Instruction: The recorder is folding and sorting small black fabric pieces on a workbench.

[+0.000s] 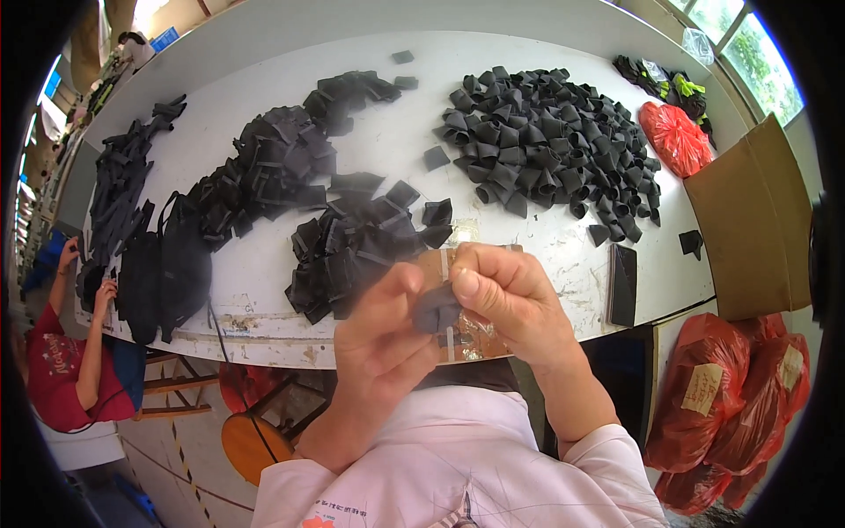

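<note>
A small dark grey fabric piece (pixel 436 310), folded or rolled, is held up in front of my chest above the near table edge. Thumb and bent fingers of my right hand (pixel 515 304) pinch its upper right side. On its left, my left hand (pixel 383 330) grips it with curled fingers, somewhat blurred; part of the piece is hidden behind them. Just beyond my left hand lies a heap of flat dark fabric pieces (pixel 361 242). Farther off to the right spreads a large pile of dark tube-shaped fabric pieces (pixel 546 132). Under my hands is a brown taped cardboard patch (pixel 480 341).
A black flat rectangular object (pixel 622 284) lies at the right. Beyond it stand a cardboard sheet (pixel 748 220) and a red plastic bag (pixel 676 139). Larger red bags (pixel 713 396) sit below the table's right end. A co-worker (pixel 75 361) handles dark fabric at the left, near a stool (pixel 251 444).
</note>
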Tool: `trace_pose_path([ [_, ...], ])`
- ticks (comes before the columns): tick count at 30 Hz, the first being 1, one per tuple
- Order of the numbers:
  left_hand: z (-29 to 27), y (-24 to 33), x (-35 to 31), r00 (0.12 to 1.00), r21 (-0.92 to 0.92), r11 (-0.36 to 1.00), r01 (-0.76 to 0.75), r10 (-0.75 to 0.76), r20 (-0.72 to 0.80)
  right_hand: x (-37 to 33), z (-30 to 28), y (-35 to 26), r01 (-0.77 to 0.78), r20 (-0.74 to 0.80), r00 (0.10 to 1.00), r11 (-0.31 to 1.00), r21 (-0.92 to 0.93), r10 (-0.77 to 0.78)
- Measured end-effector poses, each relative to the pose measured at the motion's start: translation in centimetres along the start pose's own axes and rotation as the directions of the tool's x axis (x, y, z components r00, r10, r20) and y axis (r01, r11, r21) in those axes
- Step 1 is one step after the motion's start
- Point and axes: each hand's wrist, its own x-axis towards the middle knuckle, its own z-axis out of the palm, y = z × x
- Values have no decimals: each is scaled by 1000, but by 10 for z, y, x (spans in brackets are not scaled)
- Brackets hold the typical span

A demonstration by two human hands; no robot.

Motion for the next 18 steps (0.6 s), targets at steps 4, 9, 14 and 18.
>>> trace_pose_path([
  [4,-23,4,3,976,132,991,18,11,-219,10,-14,25,-145,93,987,975,171,131],
  [9,-20,-9,6,885,760,641,-109,410,-219,11,-16,39,-38,32,999,998,56,37],
  [14,-3,-3,11,778,904,-274,-328,465,423,-1,-7,28,230,-203,910,846,-481,-363],
  [18,-3,6,20,808,843,-344,-414,287,514,-10,2,24,352,-70,840,638,-685,-538],
])
